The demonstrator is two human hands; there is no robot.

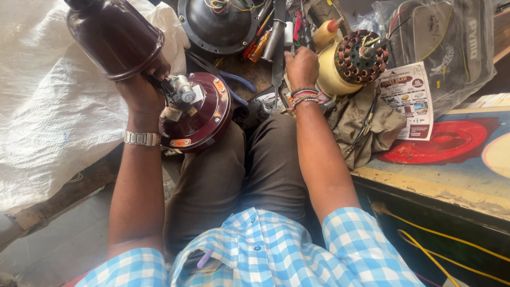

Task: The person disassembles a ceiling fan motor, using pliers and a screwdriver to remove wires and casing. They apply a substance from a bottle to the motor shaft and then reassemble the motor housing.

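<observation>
Head view: I see my left hand (141, 87) clamped on the rim of a glossy maroon bell-shaped cover (114, 34), held raised above a round maroon motor housing (199, 114) that rests against my knee, its metal shaft stub upward. My right hand (301, 66) is curled shut among the tools (268, 37) on the bench; I cannot tell what it grips. Just beside it stands a cream motor body (332, 74) with a ring of copper windings (361, 56) on top. A crumpled olive cloth (364, 125) lies under it, and a clear plastic bag (446, 42) holds a grey pouch.
</observation>
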